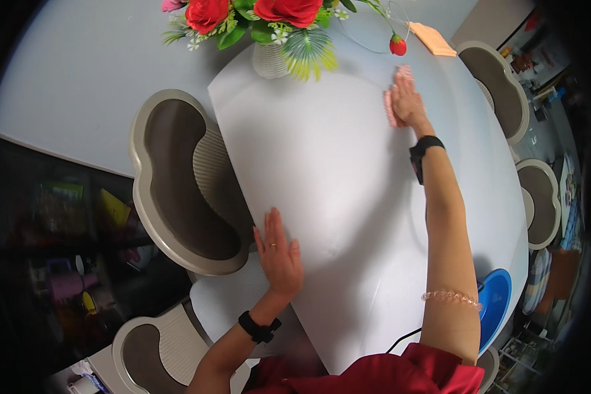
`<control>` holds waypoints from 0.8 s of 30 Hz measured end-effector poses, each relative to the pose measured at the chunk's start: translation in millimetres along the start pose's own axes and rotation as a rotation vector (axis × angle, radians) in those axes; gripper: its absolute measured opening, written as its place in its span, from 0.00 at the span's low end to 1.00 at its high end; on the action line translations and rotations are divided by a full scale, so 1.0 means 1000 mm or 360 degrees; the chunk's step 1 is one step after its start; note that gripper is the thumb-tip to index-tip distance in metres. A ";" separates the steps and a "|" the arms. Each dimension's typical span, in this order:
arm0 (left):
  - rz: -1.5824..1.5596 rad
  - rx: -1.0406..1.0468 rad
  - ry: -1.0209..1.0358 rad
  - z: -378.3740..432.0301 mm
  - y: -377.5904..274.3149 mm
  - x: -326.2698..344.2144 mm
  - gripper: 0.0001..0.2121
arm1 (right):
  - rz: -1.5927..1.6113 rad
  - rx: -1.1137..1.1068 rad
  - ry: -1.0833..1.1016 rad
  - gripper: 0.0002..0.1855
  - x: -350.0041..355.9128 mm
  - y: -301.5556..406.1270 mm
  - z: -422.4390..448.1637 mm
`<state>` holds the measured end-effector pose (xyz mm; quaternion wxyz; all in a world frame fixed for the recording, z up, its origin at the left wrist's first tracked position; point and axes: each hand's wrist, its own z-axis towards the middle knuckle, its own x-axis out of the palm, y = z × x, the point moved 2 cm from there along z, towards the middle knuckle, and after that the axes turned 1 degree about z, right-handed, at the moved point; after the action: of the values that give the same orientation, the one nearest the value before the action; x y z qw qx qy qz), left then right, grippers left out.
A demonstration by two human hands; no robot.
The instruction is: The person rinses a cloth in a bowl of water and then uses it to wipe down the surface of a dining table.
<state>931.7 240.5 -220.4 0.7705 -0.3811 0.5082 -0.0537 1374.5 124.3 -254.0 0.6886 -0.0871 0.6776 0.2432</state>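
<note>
My right hand (408,104) lies flat on a pink cloth (389,109), pressing it to the white tabletop (325,197) at the upper right; a fold of cloth sticks out past the fingertips. My left hand (279,261) rests palm down at the table's left edge, fingers slightly apart, holding nothing. It wears a ring. A folded orange cloth (432,39) lies beyond my right hand. Near that hand droops a red artificial rosebud (398,45), part of the flowers in a white ribbed vase (271,60).
A blue basin (495,305) stands at the table's right edge, partly behind my right arm. Chairs with brown-and-beige backs (177,182) surround the table, one close against its left edge. A black cord (403,340) runs near my body. Dark shelving stands at the left.
</note>
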 end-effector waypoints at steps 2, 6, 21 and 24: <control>0.0012 -0.0050 0.0004 -0.001 0.001 -0.002 0.28 | -0.0091 0.0164 0.0068 0.29 -0.004 -0.005 -0.010; 0.0029 -0.0131 0.0040 -0.001 -0.003 -0.004 0.27 | -0.0114 0.0205 -0.0040 0.29 0.008 0.011 -0.032; -0.0898 -0.0136 -0.0245 -0.004 0.020 -0.006 0.25 | -0.0031 -0.0737 0.0118 0.30 0.002 0.187 -0.239; -0.1236 -0.0231 -0.0069 0.000 0.023 -0.017 0.25 | 0.0010 -0.0767 0.0215 0.32 -0.010 0.190 -0.290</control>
<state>917.2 264.7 -222.5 0.6746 -0.5993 0.3123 -0.2970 1030.4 156.5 -224.1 0.6004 -0.2625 0.6448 0.3935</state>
